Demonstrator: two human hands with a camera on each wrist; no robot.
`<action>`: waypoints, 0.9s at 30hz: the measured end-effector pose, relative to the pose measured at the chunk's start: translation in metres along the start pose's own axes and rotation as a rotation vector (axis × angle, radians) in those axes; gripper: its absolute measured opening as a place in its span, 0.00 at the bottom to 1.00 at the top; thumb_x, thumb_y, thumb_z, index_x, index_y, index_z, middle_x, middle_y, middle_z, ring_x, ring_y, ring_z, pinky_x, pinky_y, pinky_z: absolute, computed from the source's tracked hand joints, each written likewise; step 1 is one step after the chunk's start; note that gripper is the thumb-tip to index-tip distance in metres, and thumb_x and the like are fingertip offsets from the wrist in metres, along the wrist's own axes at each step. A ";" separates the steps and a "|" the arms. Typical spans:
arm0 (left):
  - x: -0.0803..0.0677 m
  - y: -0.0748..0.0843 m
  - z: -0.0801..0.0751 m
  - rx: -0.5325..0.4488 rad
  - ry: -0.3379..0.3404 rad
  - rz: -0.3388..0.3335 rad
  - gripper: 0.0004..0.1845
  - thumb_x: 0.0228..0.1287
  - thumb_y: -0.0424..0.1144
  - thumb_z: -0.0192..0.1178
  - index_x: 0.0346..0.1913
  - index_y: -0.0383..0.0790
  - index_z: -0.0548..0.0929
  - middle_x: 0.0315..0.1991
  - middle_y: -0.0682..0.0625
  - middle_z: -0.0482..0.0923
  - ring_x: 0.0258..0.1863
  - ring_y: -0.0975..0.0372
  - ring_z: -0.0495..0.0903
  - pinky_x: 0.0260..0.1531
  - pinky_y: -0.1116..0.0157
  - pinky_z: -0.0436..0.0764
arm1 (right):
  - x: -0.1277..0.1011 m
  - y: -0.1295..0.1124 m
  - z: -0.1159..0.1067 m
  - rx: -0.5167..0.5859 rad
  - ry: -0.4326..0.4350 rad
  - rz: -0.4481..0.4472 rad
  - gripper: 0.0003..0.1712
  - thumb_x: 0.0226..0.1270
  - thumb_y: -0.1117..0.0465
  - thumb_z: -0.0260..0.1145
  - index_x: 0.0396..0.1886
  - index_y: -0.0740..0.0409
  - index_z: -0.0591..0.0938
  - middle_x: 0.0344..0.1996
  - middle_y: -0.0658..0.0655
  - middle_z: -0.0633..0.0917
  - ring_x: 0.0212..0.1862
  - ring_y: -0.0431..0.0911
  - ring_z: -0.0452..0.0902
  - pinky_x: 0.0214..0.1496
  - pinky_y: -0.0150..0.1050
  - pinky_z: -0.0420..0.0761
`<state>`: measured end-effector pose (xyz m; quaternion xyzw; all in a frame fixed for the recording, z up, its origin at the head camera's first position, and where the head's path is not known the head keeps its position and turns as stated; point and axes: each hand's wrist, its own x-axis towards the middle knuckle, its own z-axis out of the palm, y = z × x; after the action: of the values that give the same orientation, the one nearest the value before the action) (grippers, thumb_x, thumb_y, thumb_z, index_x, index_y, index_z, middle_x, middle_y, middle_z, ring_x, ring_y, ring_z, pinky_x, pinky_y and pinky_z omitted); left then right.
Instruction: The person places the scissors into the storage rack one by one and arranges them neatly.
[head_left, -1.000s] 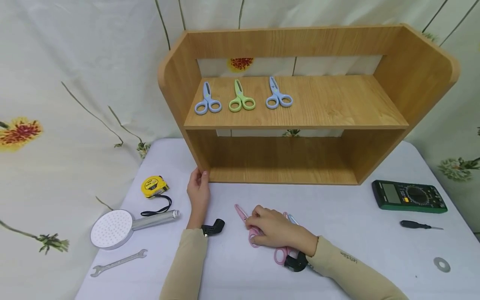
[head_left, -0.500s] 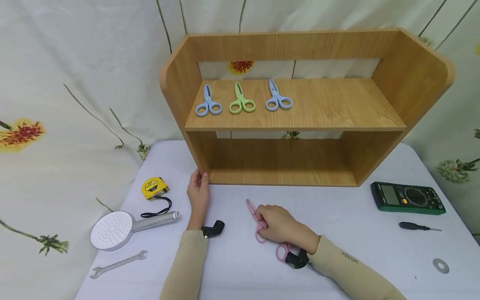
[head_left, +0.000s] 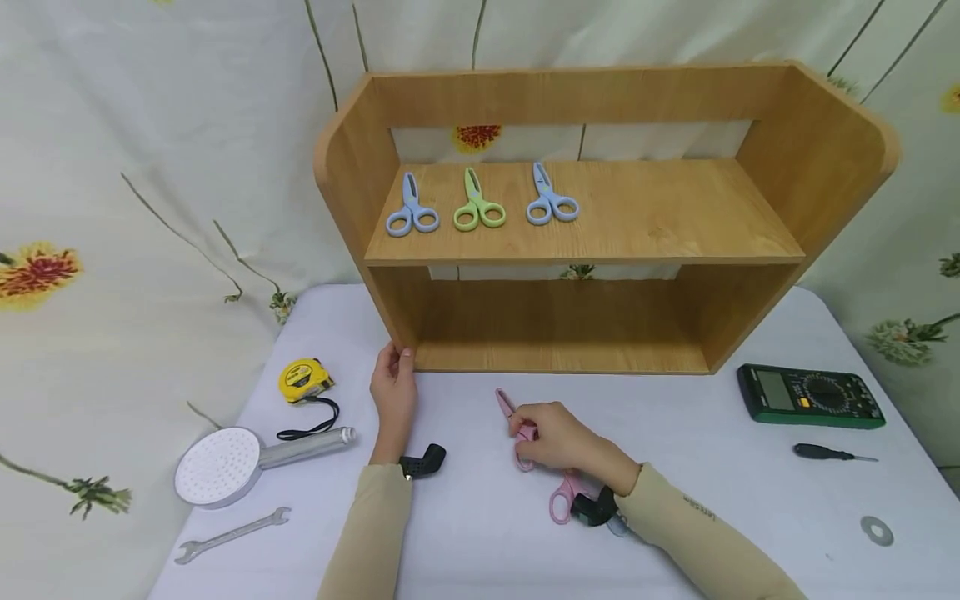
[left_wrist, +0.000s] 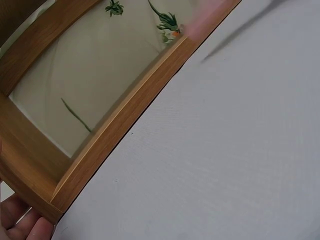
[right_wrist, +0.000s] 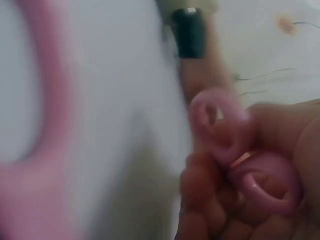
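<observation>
In the head view my right hand (head_left: pixel 555 433) pinches a pair of pink scissors (head_left: pixel 524 432), blades pointing away from me. The right wrist view shows the handle loops of these scissors (right_wrist: pixel 222 120) between thumb and fingers. A second pair of pink scissors (head_left: pixel 562 500) lies under my right wrist, partly hidden. Beside it a bit of a light-blue thing (head_left: pixel 617 526) peeks out below the wrist camera. My left hand (head_left: pixel 393 396) holds the lower left front corner of the wooden shelf (head_left: pixel 585 260). Its fingertips (left_wrist: pixel 40 230) rest against that corner in the left wrist view.
On the upper board lie blue scissors (head_left: pixel 411 207), green scissors (head_left: pixel 477 202) and more blue scissors (head_left: pixel 550 197). At left are a tape measure (head_left: pixel 303 379), a shower head (head_left: pixel 219 467) and a wrench (head_left: pixel 232 535). At right are a multimeter (head_left: pixel 812 396), a screwdriver (head_left: pixel 825 452) and a washer (head_left: pixel 876 531).
My right hand has shifted right and away from me with the pink scissors, which now appear raised off the table. The left hand stays at the shelf corner. The head view has tilted slightly.
</observation>
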<state>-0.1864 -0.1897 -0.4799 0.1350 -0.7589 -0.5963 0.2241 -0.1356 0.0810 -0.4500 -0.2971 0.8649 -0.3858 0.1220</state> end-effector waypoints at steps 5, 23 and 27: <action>-0.002 0.000 -0.002 0.028 0.030 0.006 0.21 0.78 0.39 0.52 0.67 0.35 0.76 0.61 0.37 0.80 0.59 0.50 0.80 0.58 0.61 0.78 | -0.006 -0.043 -0.047 0.241 0.042 -0.153 0.12 0.61 0.68 0.69 0.45 0.63 0.87 0.28 0.51 0.82 0.27 0.34 0.69 0.29 0.27 0.71; 0.001 -0.001 -0.001 0.029 0.011 0.003 0.22 0.78 0.40 0.52 0.69 0.35 0.75 0.63 0.38 0.79 0.58 0.50 0.79 0.59 0.56 0.76 | 0.050 -0.059 -0.250 -0.422 0.501 0.130 0.26 0.75 0.52 0.58 0.62 0.65 0.81 0.59 0.72 0.82 0.61 0.65 0.74 0.64 0.60 0.70; 0.002 -0.002 -0.002 0.025 0.009 0.010 0.22 0.79 0.41 0.52 0.69 0.36 0.74 0.63 0.38 0.79 0.59 0.50 0.79 0.59 0.57 0.77 | 0.053 -0.060 -0.249 -0.466 0.525 0.130 0.25 0.76 0.50 0.58 0.61 0.62 0.83 0.58 0.70 0.83 0.61 0.65 0.75 0.63 0.60 0.71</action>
<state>-0.1874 -0.1926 -0.4807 0.1365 -0.7660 -0.5850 0.2288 -0.2621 0.1650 -0.2373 -0.1522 0.9485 -0.2330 -0.1511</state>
